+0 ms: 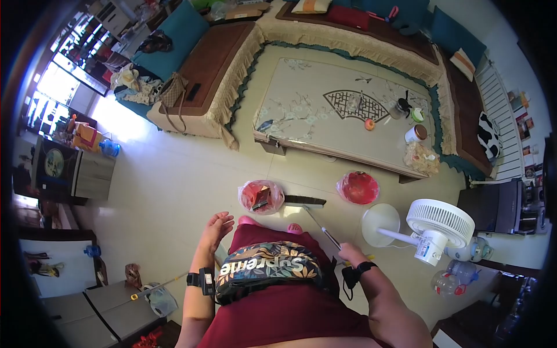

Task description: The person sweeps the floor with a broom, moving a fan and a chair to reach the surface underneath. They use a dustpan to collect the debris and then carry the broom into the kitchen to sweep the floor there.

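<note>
My right hand (pixel 351 254) is wrapped round the grey handle of a broom (pixel 329 237). The broom's dark bristle head (pixel 305 201) rests on the floor in front of my feet. To its left, close to the bristles, sits a bin (pixel 246 196) lined with a pinkish plastic bag, with red and dark packaging inside. My left hand (pixel 218 226) hangs in the air left of my body, fingers loosely spread and holding nothing. The bin is the nearest object to it. A red basin-like bin (pixel 358 188) with a clear bag stands right of the broom head.
A white fan (pixel 436 227) on a round base stands at my right. Ahead is a low table (pixel 301 104) with an apple (pixel 369 124), a jar (pixel 415 134) and a kettle-like pot. Sofas (pixel 217 64) surround it. Large bottles (pixel 455 277) stand at lower right.
</note>
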`<control>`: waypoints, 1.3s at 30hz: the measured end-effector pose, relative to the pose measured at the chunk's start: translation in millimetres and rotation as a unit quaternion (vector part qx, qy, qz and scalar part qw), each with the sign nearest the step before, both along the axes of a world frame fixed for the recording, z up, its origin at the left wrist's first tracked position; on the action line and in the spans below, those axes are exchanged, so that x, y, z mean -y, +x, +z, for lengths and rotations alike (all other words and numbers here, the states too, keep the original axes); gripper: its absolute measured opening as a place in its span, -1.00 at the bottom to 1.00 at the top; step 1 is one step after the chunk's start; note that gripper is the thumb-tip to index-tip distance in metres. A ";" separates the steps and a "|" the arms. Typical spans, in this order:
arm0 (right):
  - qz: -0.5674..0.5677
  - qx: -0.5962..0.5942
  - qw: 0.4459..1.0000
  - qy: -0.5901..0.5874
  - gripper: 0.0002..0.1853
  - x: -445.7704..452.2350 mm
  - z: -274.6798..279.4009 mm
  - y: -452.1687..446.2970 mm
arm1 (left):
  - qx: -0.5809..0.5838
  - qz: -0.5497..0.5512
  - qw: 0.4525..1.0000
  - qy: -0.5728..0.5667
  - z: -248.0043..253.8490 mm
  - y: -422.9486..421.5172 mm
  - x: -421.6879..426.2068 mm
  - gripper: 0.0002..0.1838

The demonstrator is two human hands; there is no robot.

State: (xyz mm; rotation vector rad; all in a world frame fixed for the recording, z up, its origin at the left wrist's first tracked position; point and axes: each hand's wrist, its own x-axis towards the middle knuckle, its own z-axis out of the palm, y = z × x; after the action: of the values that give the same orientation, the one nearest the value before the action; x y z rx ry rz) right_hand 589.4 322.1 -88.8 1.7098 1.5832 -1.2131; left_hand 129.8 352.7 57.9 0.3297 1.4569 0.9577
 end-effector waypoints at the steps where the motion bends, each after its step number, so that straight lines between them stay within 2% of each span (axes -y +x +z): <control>1: 0.003 0.002 1.000 0.000 -0.68 6.1 2.4 1.2 | -0.002 -0.002 1.000 -0.003 0.8 2.9 1.3 -0.73; 7: -0.010 -0.017 1.000 -0.012 -0.73 35.8 6.0 4.4 | 0.010 -0.031 0.999 -0.014 -9.9 12.9 4.6 -0.73; 10: -0.051 -0.036 0.997 -0.042 -0.74 38.4 26.9 -1.1 | 0.018 -0.051 0.998 -0.012 -19.3 13.7 0.7 -0.73; 13: 0.005 -0.035 0.999 0.001 -0.74 46.8 24.0 -1.8 | 0.025 -0.067 0.997 -0.005 -17.6 16.1 -7.2 -0.74; 16: -0.016 -0.012 1.000 -0.002 -0.70 45.9 31.1 -5.9 | 0.018 -0.076 0.997 -0.004 -13.4 18.5 -10.3 -0.74; 19: -0.028 -0.027 0.999 0.032 -0.65 54.1 -8.9 4.5 | 0.004 -0.089 0.996 -0.013 -13.1 14.5 -12.0 -0.74; 22: -0.006 -0.047 0.996 0.078 -0.66 55.7 -23.0 11.1 | -0.001 -0.105 0.994 -0.018 -14.7 17.7 -10.5 -0.72; 25: -0.091 -0.113 0.987 0.070 -0.68 55.5 -14.9 14.5 | 0.013 -0.098 0.995 -0.017 -19.9 18.4 -7.1 -0.74; 26: -0.213 -0.186 0.959 0.009 -0.67 57.5 -12.3 16.1 | 0.022 -0.097 0.995 -0.015 -22.9 15.6 -3.7 -0.75; 27: -0.330 -0.253 0.908 -0.052 -0.67 58.3 -3.5 15.4 | 0.030 -0.088 0.995 -0.016 -25.9 11.2 0.4 -0.75; 28: -0.441 -0.312 0.834 -0.112 -0.66 57.1 3.9 11.8 | 0.038 -0.080 0.996 -0.017 -28.5 6.0 4.1 -0.75; 29: -0.483 -0.298 0.812 -0.137 -0.65 55.6 12.0 8.3 | 0.046 -0.071 0.996 -0.017 -29.9 0.1 8.5 -0.75; 31: -0.560 -0.270 0.761 -0.184 -0.64 31.9 71.8 -24.1 | 0.036 -0.061 0.997 -0.032 -28.4 -13.8 17.6 -0.74; 34: -0.578 -0.257 0.732 -0.252 -0.62 11.2 54.8 -45.1 | 0.021 -0.027 0.998 -0.057 -22.7 -38.1 34.8 -0.75; 39: -0.493 -0.296 0.753 -0.322 -0.70 -42.1 38.5 -146.6 | 0.056 0.041 0.996 -0.056 -41.5 -98.8 81.7 -0.75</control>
State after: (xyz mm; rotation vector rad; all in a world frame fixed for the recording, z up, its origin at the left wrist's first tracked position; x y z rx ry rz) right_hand 442.8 364.2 -50.2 1.7158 0.1883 -2.6206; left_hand 31.0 271.0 16.4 0.1328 1.4245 0.9414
